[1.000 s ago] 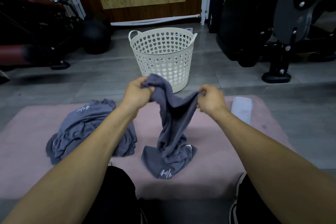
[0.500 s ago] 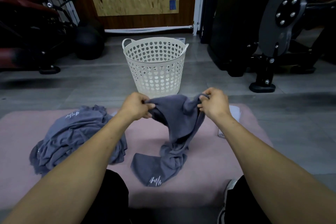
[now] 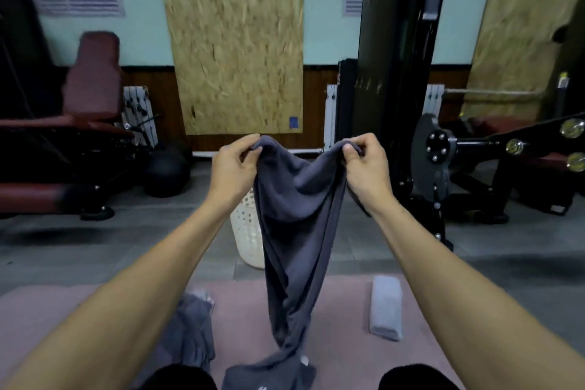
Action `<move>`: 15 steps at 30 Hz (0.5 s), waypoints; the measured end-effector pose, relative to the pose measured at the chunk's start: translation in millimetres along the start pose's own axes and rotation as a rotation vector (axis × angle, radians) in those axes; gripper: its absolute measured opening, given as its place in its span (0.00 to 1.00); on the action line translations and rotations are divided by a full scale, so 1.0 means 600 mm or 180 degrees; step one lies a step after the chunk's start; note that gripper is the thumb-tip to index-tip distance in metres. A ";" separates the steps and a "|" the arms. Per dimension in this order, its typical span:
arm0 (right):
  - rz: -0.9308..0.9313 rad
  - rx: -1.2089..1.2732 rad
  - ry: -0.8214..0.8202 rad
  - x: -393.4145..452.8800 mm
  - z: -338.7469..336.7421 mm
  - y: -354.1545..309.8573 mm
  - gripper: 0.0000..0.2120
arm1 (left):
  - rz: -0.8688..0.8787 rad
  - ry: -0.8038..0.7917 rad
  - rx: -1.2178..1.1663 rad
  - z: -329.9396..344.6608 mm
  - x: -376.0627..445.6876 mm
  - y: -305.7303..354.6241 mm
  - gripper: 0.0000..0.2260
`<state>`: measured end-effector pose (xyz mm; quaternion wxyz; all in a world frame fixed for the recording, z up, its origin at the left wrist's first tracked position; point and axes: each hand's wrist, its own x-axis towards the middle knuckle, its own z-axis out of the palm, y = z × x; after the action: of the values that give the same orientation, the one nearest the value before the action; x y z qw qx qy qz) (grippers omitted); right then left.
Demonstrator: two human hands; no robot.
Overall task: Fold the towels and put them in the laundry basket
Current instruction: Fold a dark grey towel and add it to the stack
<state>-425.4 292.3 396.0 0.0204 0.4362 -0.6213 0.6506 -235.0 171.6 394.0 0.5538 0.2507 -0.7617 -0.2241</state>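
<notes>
Both hands, left hand (image 3: 235, 164) and right hand (image 3: 364, 165), pinch the grey towel (image 3: 297, 231) by its top edge above the pink mat (image 3: 342, 342); its twisted lower end may fold unevenly or slip free

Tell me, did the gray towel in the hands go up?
Yes. The gray towel went up: its top edge was beside the laundry basket rim before and now sits well above it, though the camera tilted up too.

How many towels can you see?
3: one grey towel held up by both hands, a crumpled pile lower left, a folded one right. The pile may hide more.
</notes>
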 end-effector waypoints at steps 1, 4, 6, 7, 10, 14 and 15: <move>-0.0103 0.0078 0.0052 0.011 -0.006 -0.030 0.03 | 0.0070 0.0051 -0.0056 -0.012 0.019 0.023 0.11; -0.0526 0.0254 0.0330 0.033 -0.023 -0.131 0.03 | 0.0233 0.0420 -0.0186 -0.051 0.063 0.097 0.11; -0.0749 0.0285 0.0549 0.040 -0.032 -0.185 0.02 | 0.0332 0.0479 -0.0200 -0.073 0.083 0.137 0.11; -0.0796 0.0254 0.0559 0.043 -0.036 -0.205 0.02 | 0.0398 0.0383 0.0008 -0.082 0.089 0.153 0.11; -0.0642 0.0052 0.0450 0.045 -0.048 -0.240 0.03 | 0.0646 0.0603 0.0527 -0.106 0.098 0.191 0.10; -0.0891 0.0231 0.0642 0.043 -0.062 -0.273 0.03 | 0.1122 0.1107 0.0648 -0.135 0.111 0.212 0.11; -0.0942 0.0227 0.0632 0.044 -0.062 -0.279 0.04 | 0.1165 0.0985 0.0732 -0.136 0.114 0.211 0.11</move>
<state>-366.8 347.3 550.0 0.1617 0.4570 -0.5218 0.7020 -192.0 221.1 545.8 0.6629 0.2013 -0.7211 0.0088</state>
